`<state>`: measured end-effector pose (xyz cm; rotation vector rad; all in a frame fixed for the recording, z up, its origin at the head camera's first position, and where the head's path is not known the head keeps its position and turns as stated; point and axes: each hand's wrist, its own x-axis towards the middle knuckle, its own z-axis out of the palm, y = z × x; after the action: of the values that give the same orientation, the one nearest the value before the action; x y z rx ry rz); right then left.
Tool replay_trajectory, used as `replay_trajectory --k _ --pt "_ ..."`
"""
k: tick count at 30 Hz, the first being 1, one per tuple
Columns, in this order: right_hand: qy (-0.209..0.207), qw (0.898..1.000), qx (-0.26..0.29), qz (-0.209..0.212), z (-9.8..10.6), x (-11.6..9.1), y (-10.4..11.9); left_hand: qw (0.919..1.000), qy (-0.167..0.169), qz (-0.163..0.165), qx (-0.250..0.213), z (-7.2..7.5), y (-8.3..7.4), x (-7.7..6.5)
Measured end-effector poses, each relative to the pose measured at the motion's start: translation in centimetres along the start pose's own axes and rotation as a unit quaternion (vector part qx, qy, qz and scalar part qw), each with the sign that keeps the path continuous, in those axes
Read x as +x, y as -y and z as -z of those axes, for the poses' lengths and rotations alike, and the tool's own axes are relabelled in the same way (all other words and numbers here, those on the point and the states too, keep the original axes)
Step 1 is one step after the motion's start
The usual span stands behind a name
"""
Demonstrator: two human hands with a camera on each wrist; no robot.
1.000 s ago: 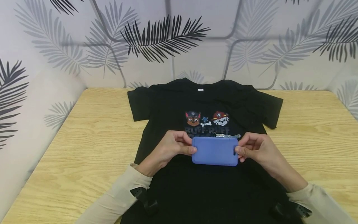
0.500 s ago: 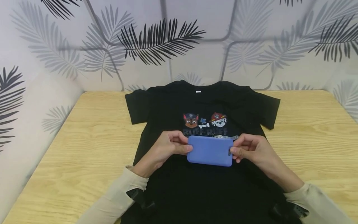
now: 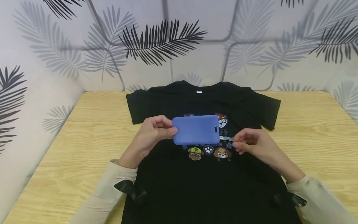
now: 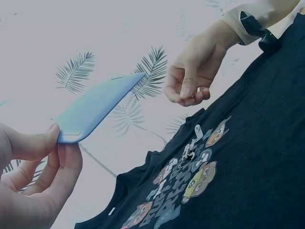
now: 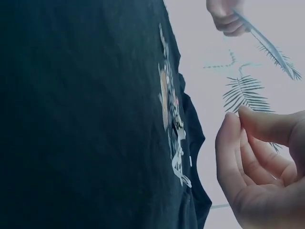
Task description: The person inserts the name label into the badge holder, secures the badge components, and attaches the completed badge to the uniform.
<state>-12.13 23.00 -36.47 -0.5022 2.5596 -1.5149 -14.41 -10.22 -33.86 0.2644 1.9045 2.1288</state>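
Blue card holder (image 3: 195, 130) was raised above a black printed T-shirt (image 3: 212, 186), pinched at its left end by the left hand (image 3: 152, 132). With the opposite end unsupported, it could have tipped or slipped had that pinch loosened. Farther right, a pale strap (image 3: 226, 138) lay on the shirt, near the right hand (image 3: 258, 142), which held nothing, fingers curled and thumb meeting index finger; a low sweep might have dragged the strap aside. The holder looked thin and flat, running from a plain, round-cornered left end to a small dark slot near its right edge.
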Motion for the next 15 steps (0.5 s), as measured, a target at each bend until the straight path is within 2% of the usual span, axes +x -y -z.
replay_trajectory --k 3,7,11,15 --pt "-0.012 0.998 -0.055 0.017 0.2 0.5 -0.1 1.0 0.003 0.002 -0.001 -0.2 -0.1 0.1" --pt "-0.03 0.991 -0.123 0.04 0.2 1.5 0.1 1.0 0.005 0.005 0.004 -0.4 -0.1 0.3" --pt "-0.039 0.975 -0.205 0.073 -0.2 2.4 0.3 0.9999 0.008 0.01 0.006 -0.5 0.0 0.3" --pt "-0.026 0.956 -0.272 0.103 -0.7 3.2 0.5 0.9998 0.006 0.012 0.012 -0.6 0.0 0.1"
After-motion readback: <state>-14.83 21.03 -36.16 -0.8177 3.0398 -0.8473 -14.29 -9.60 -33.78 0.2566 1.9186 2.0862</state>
